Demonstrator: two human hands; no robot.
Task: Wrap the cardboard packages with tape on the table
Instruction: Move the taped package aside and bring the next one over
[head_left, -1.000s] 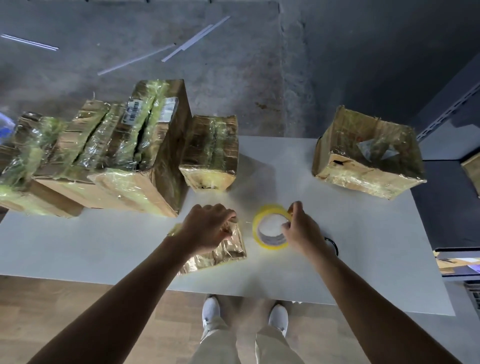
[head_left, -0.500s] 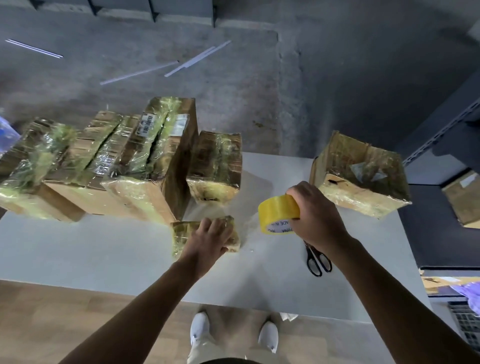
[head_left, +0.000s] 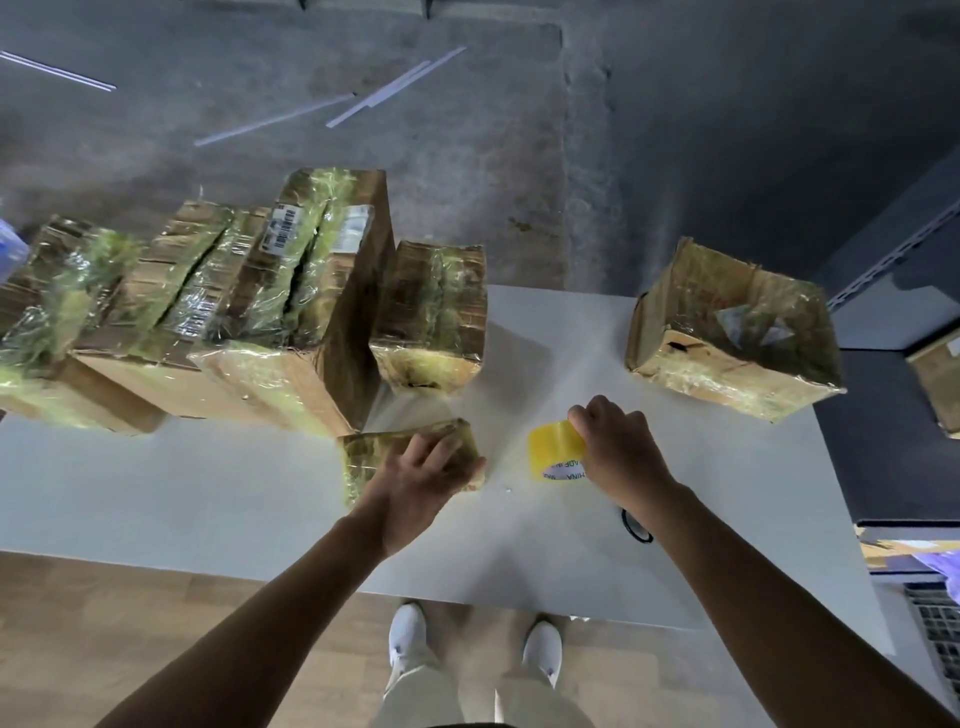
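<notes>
Packages on table: six; tape: one.

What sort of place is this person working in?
Probably a small packing or storage room: tape-wrapped cardboard packages crowd a white table, the right hand holds a yellow tape roll, and the floor beyond is bare concrete.

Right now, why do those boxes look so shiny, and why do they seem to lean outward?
Head view: the shine is glare off glossy tape on the tall packages; head view: its wide-angle lens tilts them and bows the table edge; head view: the far-left package looks smeared and soft, while the tape roll in the right hand looks fairly sharp.
</notes>
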